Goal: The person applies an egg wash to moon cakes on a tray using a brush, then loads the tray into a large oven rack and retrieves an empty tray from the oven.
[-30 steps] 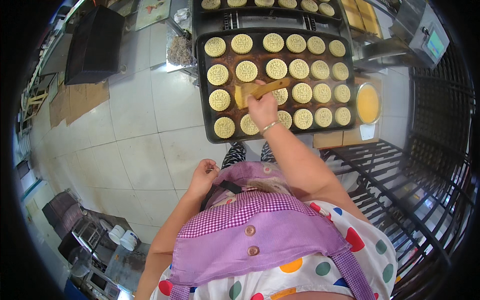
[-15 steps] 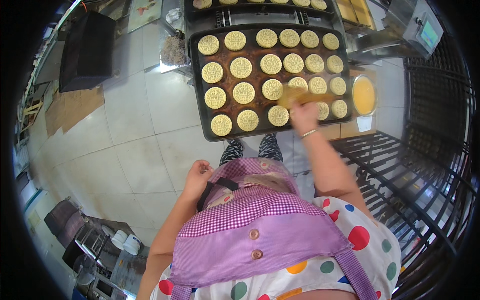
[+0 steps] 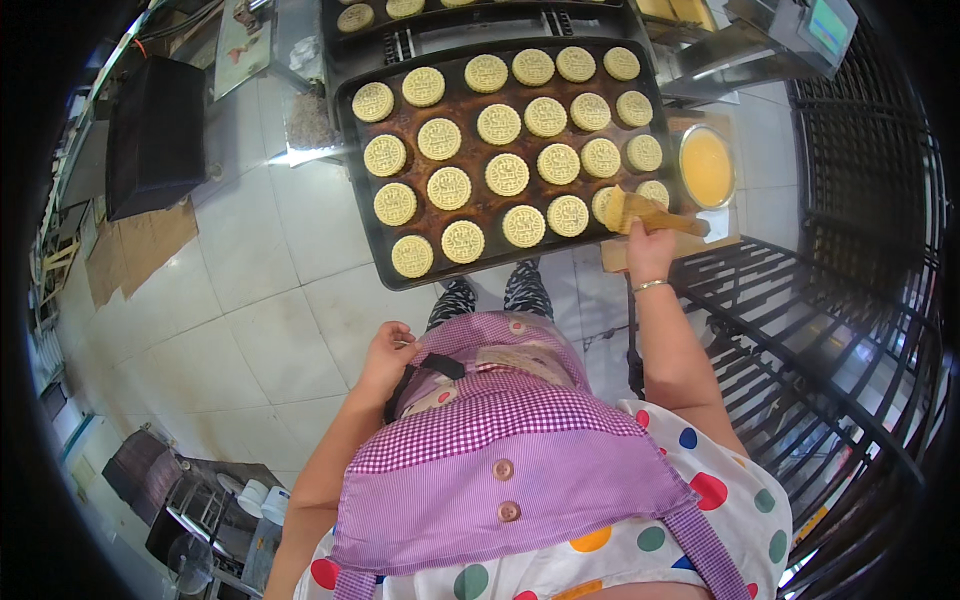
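A wide wooden-handled pastry brush [image 3: 655,214] is gripped in my right hand [image 3: 652,252] at the near right corner of a dark baking tray [image 3: 477,196]. Its yellow bristles rest over a mooncake [image 3: 603,204] in the nearest row, partly covering it. Rows of round, pale yellow mooncakes with stamped tops fill the tray, among them one near the middle [image 3: 507,174]. Beside my apron's black strap [image 3: 440,366], my left hand [image 3: 392,350] hangs with its fingers curled in and nothing visible in them.
Right of the tray stands a round bowl of yellow liquid [image 3: 707,170], probably egg wash. A second tray [image 3: 475,22] of mooncakes lies beyond. Black metal racks [image 3: 770,310] take up the right side. A device with a screen [image 3: 828,28] stands at the far right.
My right hand has moved the brush to the right along the near rows, toward the tray's corner. The view has shifted a little. My left hand keeps its pose.
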Demonstrator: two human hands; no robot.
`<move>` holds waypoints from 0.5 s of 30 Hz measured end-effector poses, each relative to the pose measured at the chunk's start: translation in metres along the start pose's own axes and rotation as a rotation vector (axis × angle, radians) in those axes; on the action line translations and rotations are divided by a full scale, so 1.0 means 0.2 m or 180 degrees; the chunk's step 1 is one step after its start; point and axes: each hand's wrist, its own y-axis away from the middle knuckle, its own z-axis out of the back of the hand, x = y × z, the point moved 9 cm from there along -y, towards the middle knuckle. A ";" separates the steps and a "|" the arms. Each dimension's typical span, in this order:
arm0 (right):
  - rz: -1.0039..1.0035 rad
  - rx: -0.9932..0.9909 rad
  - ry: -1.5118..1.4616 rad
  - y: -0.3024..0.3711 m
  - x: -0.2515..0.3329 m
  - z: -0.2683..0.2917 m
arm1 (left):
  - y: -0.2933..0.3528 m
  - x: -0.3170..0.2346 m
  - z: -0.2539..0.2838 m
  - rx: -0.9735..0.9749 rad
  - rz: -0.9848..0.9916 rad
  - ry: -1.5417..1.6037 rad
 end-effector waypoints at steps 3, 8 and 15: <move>0.0552 0.0296 0.0475 0.13 0.08 -0.18 | 0.00 -0.06 -0.04 0.0019 0.0044 -0.0067; 0.0600 0.1006 0.0563 0.34 0.25 -0.45 | -0.06 -0.16 -0.11 0.0027 -0.0030 -0.0012; -0.0172 -0.0010 0.1471 -0.36 -0.07 0.46 | -0.02 -0.10 -0.09 -0.0043 0.0013 0.0151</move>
